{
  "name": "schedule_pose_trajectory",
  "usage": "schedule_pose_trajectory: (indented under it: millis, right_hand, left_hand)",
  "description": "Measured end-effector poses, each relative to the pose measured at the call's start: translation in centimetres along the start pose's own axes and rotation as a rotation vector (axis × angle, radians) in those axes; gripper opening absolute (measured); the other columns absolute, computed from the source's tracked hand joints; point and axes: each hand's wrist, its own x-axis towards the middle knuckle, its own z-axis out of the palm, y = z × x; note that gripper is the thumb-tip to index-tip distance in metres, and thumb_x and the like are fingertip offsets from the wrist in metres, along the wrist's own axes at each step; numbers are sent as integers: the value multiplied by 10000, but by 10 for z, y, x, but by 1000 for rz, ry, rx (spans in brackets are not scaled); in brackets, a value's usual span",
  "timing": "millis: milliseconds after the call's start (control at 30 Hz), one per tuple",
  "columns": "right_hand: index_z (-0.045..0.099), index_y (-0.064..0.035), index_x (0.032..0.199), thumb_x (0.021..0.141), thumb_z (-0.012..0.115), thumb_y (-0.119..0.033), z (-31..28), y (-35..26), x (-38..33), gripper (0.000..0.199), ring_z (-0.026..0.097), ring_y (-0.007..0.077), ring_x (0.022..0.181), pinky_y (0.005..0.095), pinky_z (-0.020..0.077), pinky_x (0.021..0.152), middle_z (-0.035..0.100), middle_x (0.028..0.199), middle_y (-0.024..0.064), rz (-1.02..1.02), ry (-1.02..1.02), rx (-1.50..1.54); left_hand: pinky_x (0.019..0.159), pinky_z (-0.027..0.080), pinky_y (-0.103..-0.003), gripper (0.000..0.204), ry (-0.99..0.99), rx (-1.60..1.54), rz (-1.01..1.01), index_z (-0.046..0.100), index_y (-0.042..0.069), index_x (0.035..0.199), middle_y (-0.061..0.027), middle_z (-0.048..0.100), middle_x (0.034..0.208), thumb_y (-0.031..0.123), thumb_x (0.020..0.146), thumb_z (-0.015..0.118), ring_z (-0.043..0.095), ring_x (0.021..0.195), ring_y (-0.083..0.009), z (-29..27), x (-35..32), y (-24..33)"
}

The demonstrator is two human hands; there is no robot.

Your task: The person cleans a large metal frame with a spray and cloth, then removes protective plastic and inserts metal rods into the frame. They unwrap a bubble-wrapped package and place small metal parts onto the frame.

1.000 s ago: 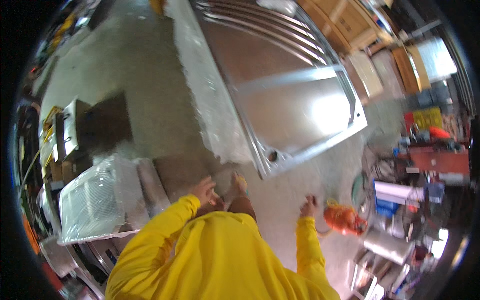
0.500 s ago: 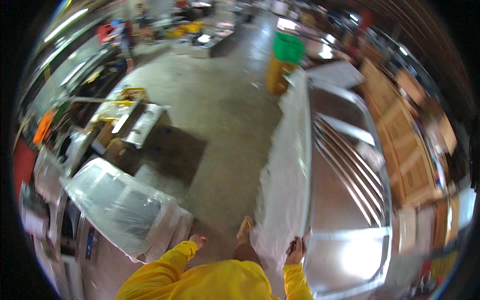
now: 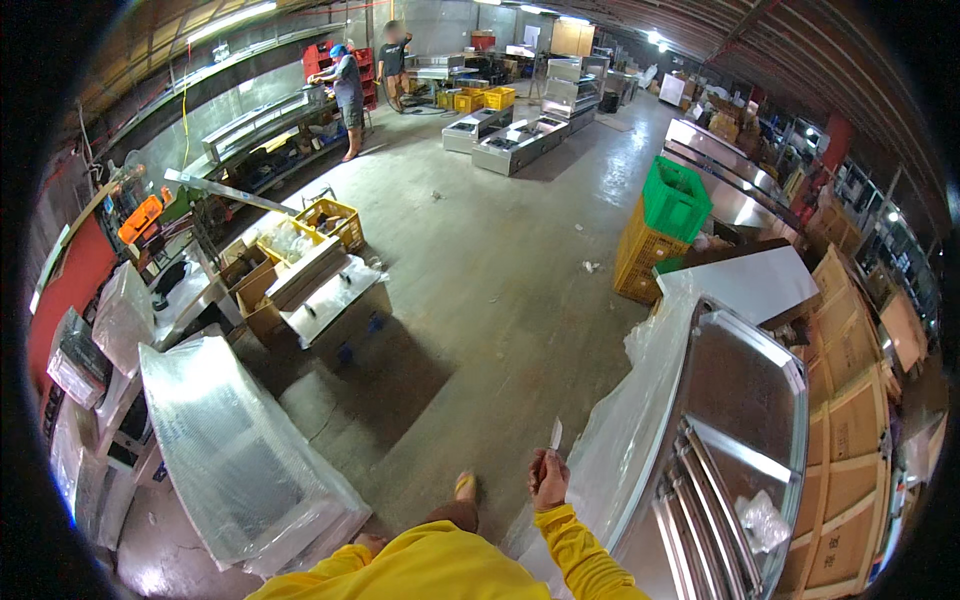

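the right hand [image 3: 549, 480] is wrapped tightly round a knife [image 3: 556, 434], blade pointing ahead, away from the body, and appearing just left of the plastic sheet [image 3: 610, 425] beside the steel panel [image 3: 745, 385]. the left hand [image 3: 371, 543] sits low by the shirt [image 3: 440, 565], mostly hidden (i can't say whether it grips anything). to handle the knife well, i'd keep the blade forward, clear of the foot [image 3: 465, 487] and that loose sheet, which could snag the tip; a firm grip and a bent elbow should help, with the other fingers well away from the edge.
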Motion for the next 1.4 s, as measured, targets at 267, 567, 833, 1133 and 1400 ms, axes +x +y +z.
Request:
schedule_pose_trajectory:
  millis: [267,567,833,1133,1400]
  right_hand:
    - [657,-82,958,1001,525,-354,-31,-69,210,306,442,113,427,277,341,389,560,637,14,156,201,-43]
    - [607,-108,1025,990,491,-433,-110,-192,400,347,417,119,422,286,325,377,492,621,-7,-79,557,254]
    - [644,-164,1150,940,526,-544,-202,-263,575,449,487,106,600,294,385,435,530,732,-38,-90,737,288]
    - [668,-83,1016,1018,491,-444,-277,-396,659,402,426,93,465,273,336,412,497,632,-17,-555,1201,612]
    - [637,-89,1050,1006,511,-454,-253,-356,643,388,456,127,467,282,352,404,519,652,1,-544,1619,763]
  left_hand:
    - [1031,460,-427,541,-227,469,124,639,79,1260,-154,670,1229,461,877,625,629,1137,-337,-6,143,277]
    - [969,498,-447,473,-33,411,711,586,46,1318,-201,636,1271,356,961,579,637,1102,-352,-52,243,885]
    - [1044,403,-438,534,-264,426,1357,482,58,1380,-212,517,1371,442,1017,404,509,1251,-373,182,172,1239]
    - [1157,300,-477,1059,-351,967,1414,278,-3,1515,-239,319,1555,780,835,492,389,1387,-411,355,49,1405]
    - [750,480,-540,442,-782,1202,1748,592,37,909,-243,643,931,460,988,494,616,890,-452,386,155,1429]
